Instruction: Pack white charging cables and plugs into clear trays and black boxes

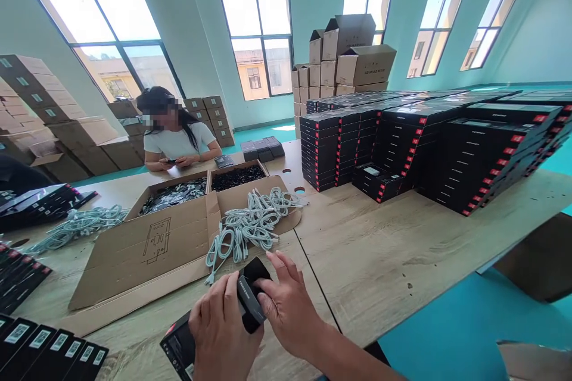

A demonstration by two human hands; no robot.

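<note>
A small black carton [251, 303] with pale lettering is tilted between my hands near the front of the table, its black end flap [255, 272] raised. My left hand [224, 324] wraps round its near left side, with the fingers over the top. From the right, my right hand [288, 303] grips the carton's edge with thumb and fingers by the flap. Under my left hand lies another black box [176, 342] with a red corner, partly hidden. Just beyond the hands, a tangle of white cables [250, 223] rests on a cardboard flap.
Two open cartons hold small packets [174, 195] and black parts [236, 177]. Tall stacks of black boxes [402, 137] stand at right. More cables [80, 226] and labelled black boxes [49, 342] lie at left. A co-worker [179, 137] sits across the table, handling a small item.
</note>
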